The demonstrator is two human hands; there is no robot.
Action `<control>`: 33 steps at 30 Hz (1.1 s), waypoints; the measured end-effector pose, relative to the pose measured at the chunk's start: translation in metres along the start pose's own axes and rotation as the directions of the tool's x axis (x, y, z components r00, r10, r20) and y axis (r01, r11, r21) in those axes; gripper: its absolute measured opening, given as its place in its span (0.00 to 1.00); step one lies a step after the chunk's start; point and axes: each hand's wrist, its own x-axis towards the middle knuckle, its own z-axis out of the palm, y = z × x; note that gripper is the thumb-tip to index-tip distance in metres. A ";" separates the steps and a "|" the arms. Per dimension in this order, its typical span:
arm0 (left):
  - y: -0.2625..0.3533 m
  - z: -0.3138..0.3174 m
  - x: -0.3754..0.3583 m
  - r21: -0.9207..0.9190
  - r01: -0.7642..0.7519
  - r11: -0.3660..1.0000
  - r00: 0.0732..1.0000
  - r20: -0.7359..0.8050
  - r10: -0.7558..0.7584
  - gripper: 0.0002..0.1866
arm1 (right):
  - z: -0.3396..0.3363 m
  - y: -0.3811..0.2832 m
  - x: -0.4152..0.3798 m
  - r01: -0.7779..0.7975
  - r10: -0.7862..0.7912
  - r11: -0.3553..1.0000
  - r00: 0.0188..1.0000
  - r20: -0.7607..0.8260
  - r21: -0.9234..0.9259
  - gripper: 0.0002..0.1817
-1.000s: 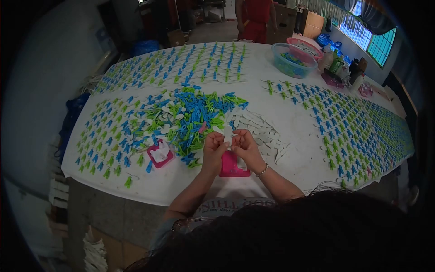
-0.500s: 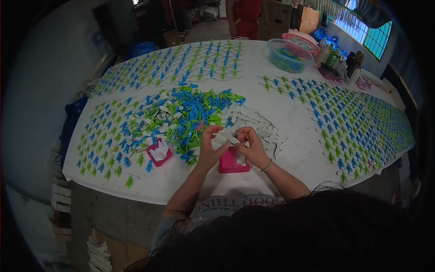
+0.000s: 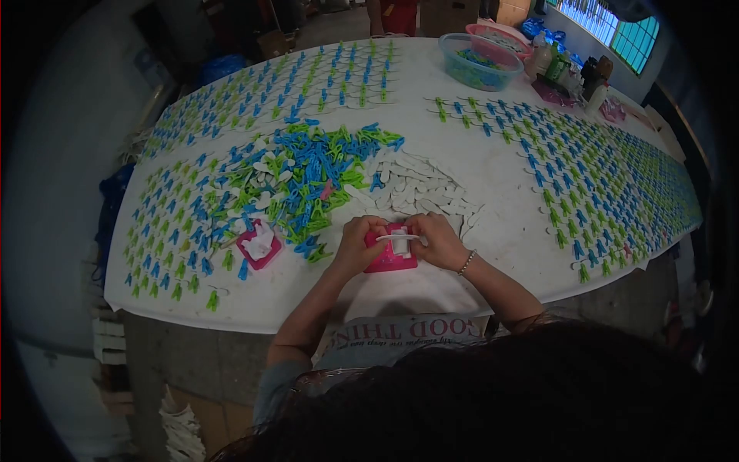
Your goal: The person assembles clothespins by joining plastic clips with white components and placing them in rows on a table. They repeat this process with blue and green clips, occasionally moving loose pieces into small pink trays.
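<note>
My left hand (image 3: 359, 246) and my right hand (image 3: 437, 242) pinch the two ends of a thin white strip (image 3: 396, 237), fingers closed around it. They stretch it level across a pink box (image 3: 379, 265) that has a white part in its middle. Just beyond my fingers lies a heap of flat white pieces (image 3: 419, 185). To its left is a big loose pile of blue and green clothes pegs (image 3: 319, 165). A second pink box (image 3: 252, 262) with crumpled white material in it sits left of my left hand.
Rows of pegs on thin white pieces (image 3: 346, 77) cover the table's far left, and more rows (image 3: 585, 185) spread over the right side. A clear tub (image 3: 481, 73) of pegs, a pink basin (image 3: 499, 35) and bottles (image 3: 541, 58) stand at the back right. A person in red (image 3: 399, 17) is beyond the table.
Both hands have lowered onto the pink box, and the white strip, held up and angled before, now lies level over it. The head view has tilted down slightly.
</note>
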 end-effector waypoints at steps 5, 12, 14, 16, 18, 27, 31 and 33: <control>-0.008 0.008 -0.003 -0.019 0.010 1.000 1.000 0.000 -0.010 0.17 | 0.005 0.006 -0.003 -0.028 0.030 0.998 0.998 0.047 -0.053 0.17; -0.010 0.012 -0.004 0.030 -0.019 0.999 1.000 0.008 0.019 0.17 | 0.007 0.012 -0.005 -0.008 0.012 0.996 0.999 0.046 -0.086 0.17; -0.011 0.011 -0.004 0.033 0.001 0.999 0.999 0.051 -0.002 0.18 | 0.006 0.011 -0.005 -0.006 0.010 0.997 0.999 0.050 -0.074 0.16; -0.011 0.012 -0.003 0.028 -0.012 1.000 0.999 0.042 0.011 0.17 | 0.007 0.012 -0.006 -0.003 0.006 0.997 0.999 0.038 -0.081 0.17; -0.010 0.011 -0.001 0.027 -0.024 0.999 0.999 0.031 0.024 0.16 | 0.008 0.013 -0.006 0.004 -0.002 0.996 1.000 0.027 -0.085 0.17; -0.009 0.017 0.008 0.113 -0.088 0.990 0.991 0.112 0.075 0.15 | -0.014 0.003 -0.004 0.029 -0.022 0.985 0.999 0.043 -0.172 0.18; -0.001 0.021 0.014 0.072 -0.074 0.995 0.994 0.090 0.067 0.16 | -0.036 -0.002 0.005 0.071 -0.052 0.978 0.994 0.099 -0.194 0.19; -0.002 0.025 0.018 0.036 -0.091 0.995 0.992 0.088 0.088 0.16 | -0.052 0.001 0.014 0.065 -0.042 0.984 0.990 0.138 -0.164 0.20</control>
